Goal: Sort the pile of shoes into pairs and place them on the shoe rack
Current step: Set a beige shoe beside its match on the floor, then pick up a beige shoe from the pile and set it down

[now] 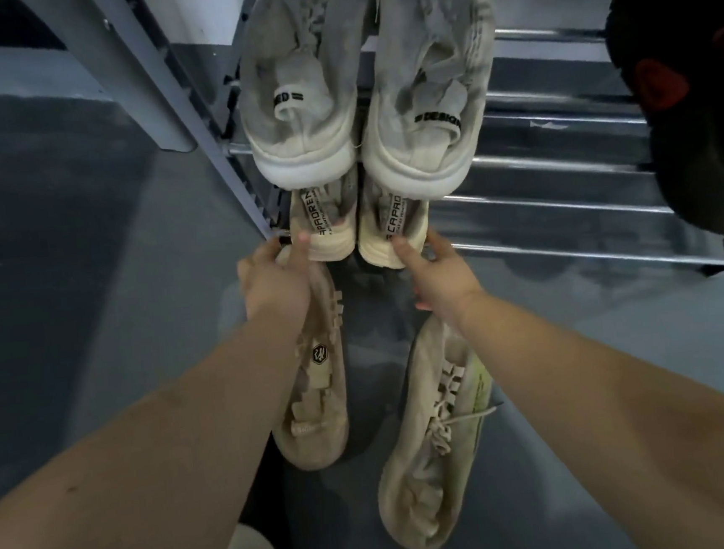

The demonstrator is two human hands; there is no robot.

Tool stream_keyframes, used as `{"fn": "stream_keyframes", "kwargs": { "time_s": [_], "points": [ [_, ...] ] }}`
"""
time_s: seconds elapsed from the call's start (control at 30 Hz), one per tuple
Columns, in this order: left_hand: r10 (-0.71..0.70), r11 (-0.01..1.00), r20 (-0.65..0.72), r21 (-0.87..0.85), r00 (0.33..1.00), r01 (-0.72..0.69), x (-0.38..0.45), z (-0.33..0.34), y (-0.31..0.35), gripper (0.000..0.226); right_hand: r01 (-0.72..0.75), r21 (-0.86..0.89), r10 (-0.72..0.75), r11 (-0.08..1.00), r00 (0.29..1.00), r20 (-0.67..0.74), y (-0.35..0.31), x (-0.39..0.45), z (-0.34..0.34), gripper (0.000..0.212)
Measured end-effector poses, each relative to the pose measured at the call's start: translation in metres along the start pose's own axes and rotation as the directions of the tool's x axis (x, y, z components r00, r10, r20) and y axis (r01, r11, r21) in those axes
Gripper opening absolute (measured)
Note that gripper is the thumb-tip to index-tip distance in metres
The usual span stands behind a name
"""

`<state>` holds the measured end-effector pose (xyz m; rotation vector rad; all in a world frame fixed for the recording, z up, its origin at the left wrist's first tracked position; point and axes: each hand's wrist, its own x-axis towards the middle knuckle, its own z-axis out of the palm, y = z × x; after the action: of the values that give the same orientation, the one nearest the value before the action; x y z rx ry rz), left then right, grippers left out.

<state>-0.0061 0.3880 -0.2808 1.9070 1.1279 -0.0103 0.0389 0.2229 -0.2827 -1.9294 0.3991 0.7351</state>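
Observation:
A cream sneaker pair sits heels toward me on a lower tier of the metal shoe rack (564, 204). My left hand (271, 282) holds the heel of the left cream sneaker (325, 229), thumb on its back. My right hand (434, 272) holds the heel of the right cream sneaker (385, 233) the same way. A white-grey sneaker pair (362, 99) rests on the tier above. Two beige lace-up sneakers lie on the floor under my forearms, one at the left (314, 401) and one at the right (432, 443). Whether my hands touch them I cannot tell.
The rack's grey side post (145, 74) slants down at the left. A black object with red patches (693, 83) sits at the right edge over the rack bars. A black-and-cream shoe (255, 546) peeks out beneath my left arm. Grey floor surrounds the rack.

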Motion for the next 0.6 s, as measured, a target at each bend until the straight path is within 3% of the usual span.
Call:
{"fn": "stream_keyframes", "kwargs": {
  "time_s": [0.1,0.2,0.3,0.4,0.5,0.6],
  "points": [
    [-0.019,0.992,-0.056,0.124,0.998,0.026,-0.021,-0.01,-0.031,0.062,0.085,-0.289,-0.123,0.954,0.986,-0.116,0.025,-0.024,-0.001,0.077],
    [-0.124,0.972,0.048,0.206,0.991,0.112,-0.039,-0.014,-0.065,0.069,0.067,-0.414,-0.212,0.908,0.925,-0.314,0.056,-0.058,-0.001,0.068],
    [-0.061,0.963,0.167,0.271,0.984,0.014,-0.047,-0.016,-0.082,0.062,-0.174,-0.311,0.035,0.935,0.913,-0.407,0.087,-0.081,0.003,0.075],
    [-0.042,0.961,0.259,0.274,0.965,-0.032,-0.063,-0.014,-0.084,0.064,-0.343,-0.071,0.301,0.937,0.893,-0.334,0.109,-0.096,0.002,0.073],
    [-0.088,0.974,0.314,0.228,0.945,0.015,-0.095,-0.01,-0.093,0.065,-0.361,0.093,0.373,0.928,0.905,-0.205,0.121,-0.112,-0.008,0.057],
    [-0.1,0.985,0.357,0.166,0.929,0.042,-0.127,-0.007,-0.102,0.066,-0.421,0.053,0.424,0.906,0.891,-0.166,0.131,-0.131,-0.022,0.052]
  ]
}}
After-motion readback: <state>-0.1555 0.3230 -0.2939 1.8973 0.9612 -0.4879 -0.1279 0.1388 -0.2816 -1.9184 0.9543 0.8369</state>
